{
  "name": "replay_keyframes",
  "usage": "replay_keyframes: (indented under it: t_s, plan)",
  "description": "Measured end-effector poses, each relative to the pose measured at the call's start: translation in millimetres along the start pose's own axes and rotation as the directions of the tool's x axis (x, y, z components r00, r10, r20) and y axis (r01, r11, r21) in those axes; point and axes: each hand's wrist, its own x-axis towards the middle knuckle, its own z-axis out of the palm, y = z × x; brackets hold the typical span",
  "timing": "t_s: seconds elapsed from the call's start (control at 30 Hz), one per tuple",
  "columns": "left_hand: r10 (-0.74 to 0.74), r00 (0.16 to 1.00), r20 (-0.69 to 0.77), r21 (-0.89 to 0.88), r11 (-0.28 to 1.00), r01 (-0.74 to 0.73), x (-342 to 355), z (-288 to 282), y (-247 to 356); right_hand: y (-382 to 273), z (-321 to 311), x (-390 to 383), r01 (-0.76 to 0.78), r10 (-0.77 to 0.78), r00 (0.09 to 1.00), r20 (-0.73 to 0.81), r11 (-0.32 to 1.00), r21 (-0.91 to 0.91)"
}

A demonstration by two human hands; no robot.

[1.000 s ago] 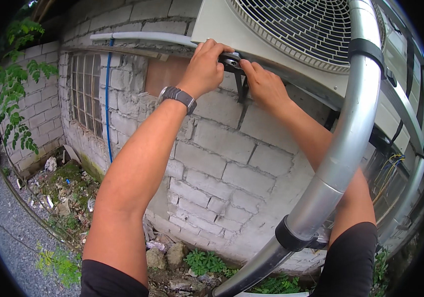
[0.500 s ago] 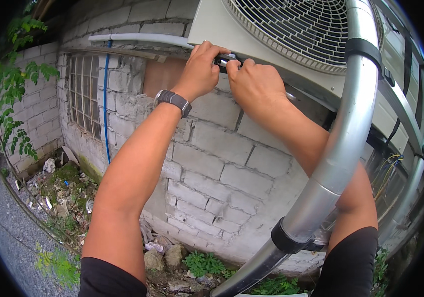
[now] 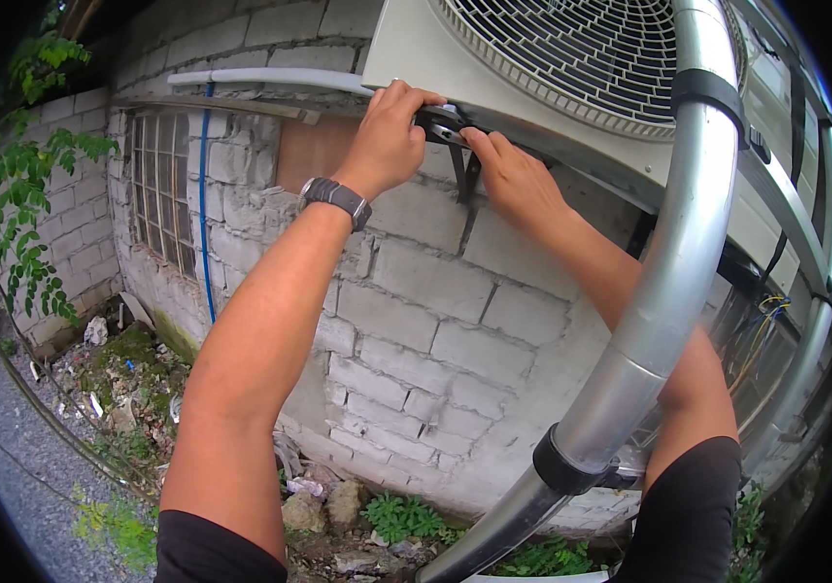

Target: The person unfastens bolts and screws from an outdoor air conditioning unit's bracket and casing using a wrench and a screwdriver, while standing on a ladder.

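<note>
At the lower corner of a cream outdoor fan unit (image 3: 406, 53), my left hand (image 3: 387, 141) is closed at a dark metal fitting (image 3: 433, 118); what lies inside its fingers is partly hidden. My right hand (image 3: 518, 185) pinches a small silver tool (image 3: 450, 134), apparently a wrench, just beside my left fingers at that fitting. A black bracket (image 3: 462, 175) hangs below the unit against the block wall (image 3: 416, 282). A watch is on my left wrist.
A curved metal tube (image 3: 673, 253) with black clamps crosses in front of my right forearm. A white pipe (image 3: 260, 76), barred window (image 3: 163, 185) and blue hose (image 3: 204, 204) are on the wall. Leafy branches (image 3: 47, 233), rubble (image 3: 124, 389) and gravel (image 3: 27, 466) lie leftward; loose wires (image 3: 765, 321) hang right.
My right hand swung over the fitting half a second ago and has since moved back down-right, showing the silver tool again. The whole view has shifted slightly, with my left hand still at the fitting.
</note>
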Motion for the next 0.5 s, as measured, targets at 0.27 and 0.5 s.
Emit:
replay_keyframes:
  t_s: [0.27,0.5]
  plan:
    - [-0.002,1.000,-0.012,0.002,1.000,0.002,-1,3,3,20,17,11,-0.069,0.058,0.997,0.059,0.975,0.213]
    - [-0.043,0.999,0.008,0.000,0.999,0.043,0,-5,0,-57,-55,26,-0.098,0.142,0.969,0.202,0.972,-0.213]
